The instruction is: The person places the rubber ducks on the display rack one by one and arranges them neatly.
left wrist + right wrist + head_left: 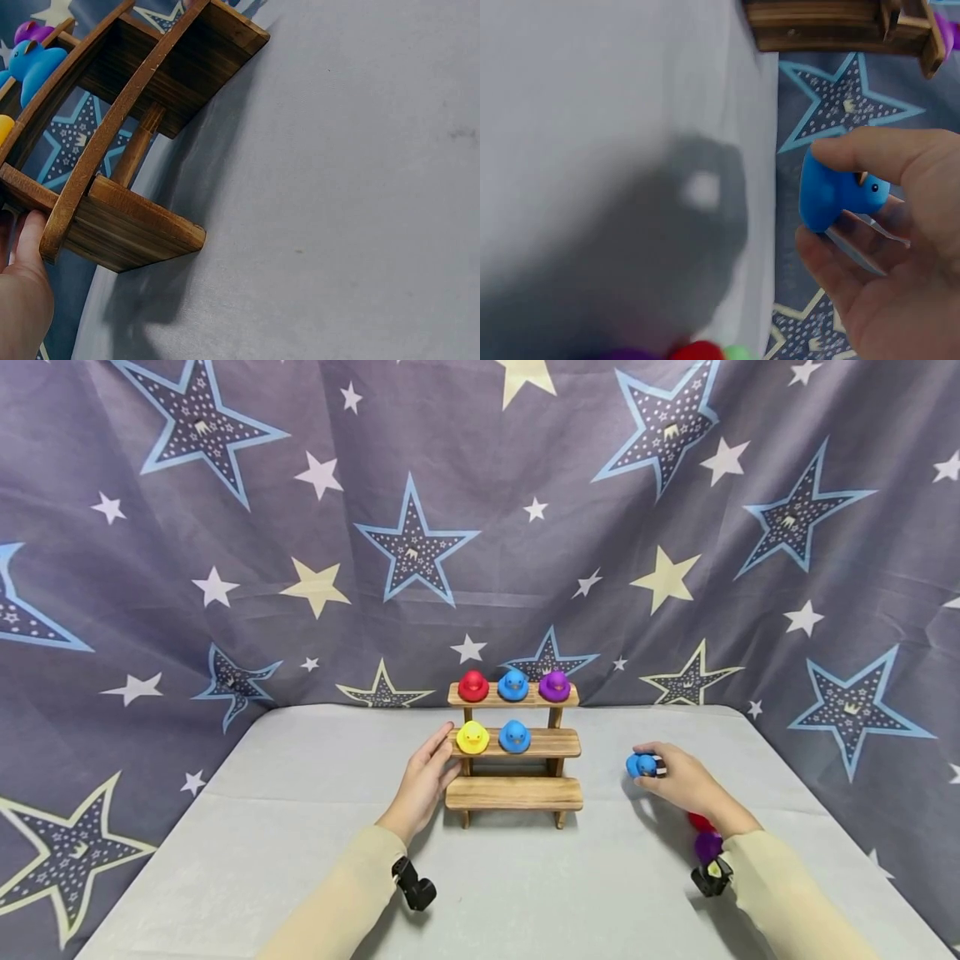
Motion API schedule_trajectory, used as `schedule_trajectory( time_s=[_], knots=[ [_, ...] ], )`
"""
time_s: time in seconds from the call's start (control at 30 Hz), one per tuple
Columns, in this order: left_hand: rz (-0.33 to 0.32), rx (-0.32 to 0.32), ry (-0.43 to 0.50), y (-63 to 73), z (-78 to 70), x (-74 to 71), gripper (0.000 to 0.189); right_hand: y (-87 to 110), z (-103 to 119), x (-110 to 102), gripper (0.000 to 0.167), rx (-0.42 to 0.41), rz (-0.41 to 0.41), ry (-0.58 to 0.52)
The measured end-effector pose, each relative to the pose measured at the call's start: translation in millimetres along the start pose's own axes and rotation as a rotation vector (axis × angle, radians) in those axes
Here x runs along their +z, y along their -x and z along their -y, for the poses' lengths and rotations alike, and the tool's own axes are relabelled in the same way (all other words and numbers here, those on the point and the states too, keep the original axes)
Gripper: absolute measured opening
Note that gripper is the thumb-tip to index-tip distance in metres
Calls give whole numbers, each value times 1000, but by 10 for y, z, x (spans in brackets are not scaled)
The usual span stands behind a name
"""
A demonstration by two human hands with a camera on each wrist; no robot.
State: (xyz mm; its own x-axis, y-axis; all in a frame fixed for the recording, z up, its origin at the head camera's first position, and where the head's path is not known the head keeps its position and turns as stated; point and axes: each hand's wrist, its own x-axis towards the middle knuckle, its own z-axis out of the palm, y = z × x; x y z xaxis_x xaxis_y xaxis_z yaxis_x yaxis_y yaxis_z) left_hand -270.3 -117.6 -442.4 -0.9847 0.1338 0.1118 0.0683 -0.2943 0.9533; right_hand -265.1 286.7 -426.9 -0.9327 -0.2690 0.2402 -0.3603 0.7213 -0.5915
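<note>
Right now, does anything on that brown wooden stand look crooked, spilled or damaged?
Nothing stands out. The three-tier brown wooden stand looks upright and unbroken, and its five small, colourful toy ducks sit upright in two neat rows.

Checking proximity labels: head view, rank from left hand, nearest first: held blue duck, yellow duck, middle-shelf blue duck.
1. Yellow duck: middle shelf, left end.
2. Middle-shelf blue duck: right of the yellow duck.
3. Held blue duck: right of the stand, in the right hand.
</note>
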Motion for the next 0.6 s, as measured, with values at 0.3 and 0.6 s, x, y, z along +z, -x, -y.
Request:
schedule_trajectory(
  time_s=[0.3,0.6],
  knots=[
    [-2,-7,3,4,-7,5,51,-69,313,7,50,-85,-35,-15],
    [-2,-10,-10,-13,3,-11,52,-111,549,47,50,-188,-86,3]
  ],
)
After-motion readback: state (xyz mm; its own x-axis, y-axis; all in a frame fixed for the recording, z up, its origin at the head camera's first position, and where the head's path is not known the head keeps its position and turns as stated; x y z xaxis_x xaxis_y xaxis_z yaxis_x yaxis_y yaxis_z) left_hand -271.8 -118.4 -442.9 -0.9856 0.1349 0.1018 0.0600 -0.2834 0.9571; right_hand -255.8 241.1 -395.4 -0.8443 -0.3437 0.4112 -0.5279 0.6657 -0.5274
